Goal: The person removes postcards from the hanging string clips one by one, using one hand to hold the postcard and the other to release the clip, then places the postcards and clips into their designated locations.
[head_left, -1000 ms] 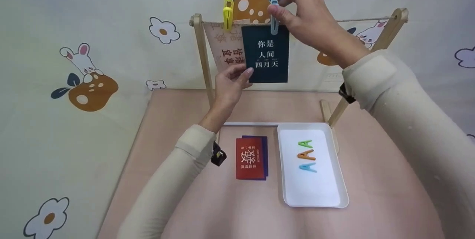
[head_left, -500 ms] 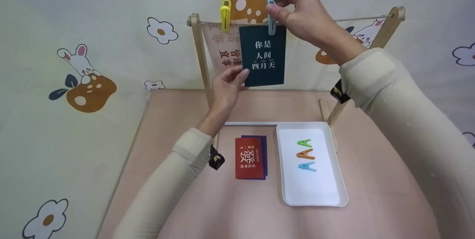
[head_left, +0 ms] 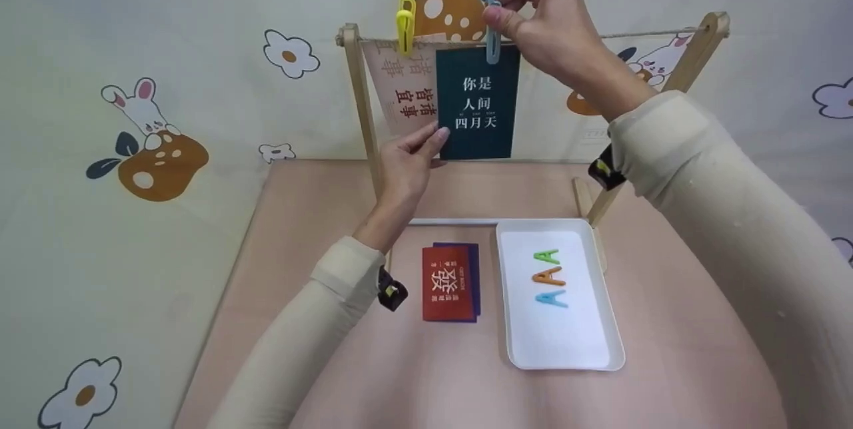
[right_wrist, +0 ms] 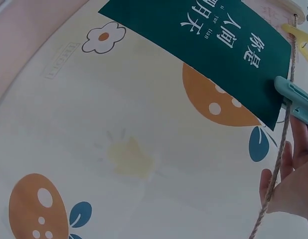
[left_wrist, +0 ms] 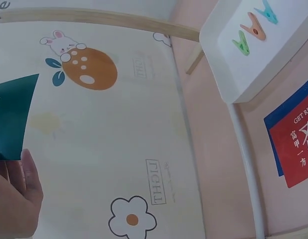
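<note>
Up at the twisted rope (head_left: 640, 34), the right hand (head_left: 563, 29) pinches the upper end of a pale blue plastic clothes clip (head_left: 493, 32) between thumb and fingers. The clip's lower end straddles the rope and the top edge of a dark green rectangular card with white Chinese characters (head_left: 478, 139). Below, the left hand (head_left: 405, 166) grasps that card's lower left edge, thumb in front.

Just left of the card, a yellow plastic clip (head_left: 405, 26) sits over the rope on a pale pink sheet with reddish-brown characters (head_left: 393, 76), which the green card partly overlaps. The rope runs between the posts of a light wooden frame (head_left: 360, 96).

On the pink worktop (head_left: 373, 376), a red card with white characters (head_left: 433, 309) lies over a dark blue card (head_left: 475, 282). Beside them, a white rectangular tray (head_left: 566, 342) holds a green clip (head_left: 546, 256), an orange clip (head_left: 543, 276) and a light blue clip (head_left: 548, 298) in a row.
</note>
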`<action>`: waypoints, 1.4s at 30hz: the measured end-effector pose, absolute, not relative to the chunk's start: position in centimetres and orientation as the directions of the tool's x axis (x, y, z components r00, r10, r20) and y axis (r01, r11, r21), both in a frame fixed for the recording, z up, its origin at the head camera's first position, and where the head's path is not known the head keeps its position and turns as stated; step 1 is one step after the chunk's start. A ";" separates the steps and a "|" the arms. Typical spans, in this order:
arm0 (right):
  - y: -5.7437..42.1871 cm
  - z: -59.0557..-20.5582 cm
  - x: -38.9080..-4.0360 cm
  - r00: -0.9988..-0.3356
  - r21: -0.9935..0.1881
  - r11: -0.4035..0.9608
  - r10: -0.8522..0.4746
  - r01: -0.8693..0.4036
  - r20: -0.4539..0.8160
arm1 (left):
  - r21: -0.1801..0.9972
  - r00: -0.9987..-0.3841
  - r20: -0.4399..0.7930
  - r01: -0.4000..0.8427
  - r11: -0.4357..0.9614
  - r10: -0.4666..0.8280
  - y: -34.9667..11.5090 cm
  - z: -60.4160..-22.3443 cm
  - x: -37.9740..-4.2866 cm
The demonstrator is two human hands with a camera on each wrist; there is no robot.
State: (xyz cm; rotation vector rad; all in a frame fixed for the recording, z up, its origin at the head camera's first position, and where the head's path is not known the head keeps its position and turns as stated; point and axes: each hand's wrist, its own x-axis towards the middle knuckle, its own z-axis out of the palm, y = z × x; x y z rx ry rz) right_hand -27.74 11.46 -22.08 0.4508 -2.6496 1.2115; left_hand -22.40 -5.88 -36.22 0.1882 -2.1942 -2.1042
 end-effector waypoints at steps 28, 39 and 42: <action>11.9 -20.4 -23.7 -0.862 -0.849 0.165 -0.182 -0.501 0.473 | 0.988 -0.986 -0.151 -0.149 -0.032 -0.072 -6.3 -37.4 -18.9; 13.6 -23.8 -22.9 -0.855 -0.875 -0.059 -0.189 -0.481 0.483 | 0.980 -0.979 -0.199 -0.200 0.002 -0.053 -7.9 -38.4 -17.4; 14.0 -24.8 -22.2 -0.840 -0.858 -0.047 -0.183 -0.512 0.511 | 0.979 -0.978 -0.204 -0.204 0.009 -0.047 -8.1 -38.7 -16.9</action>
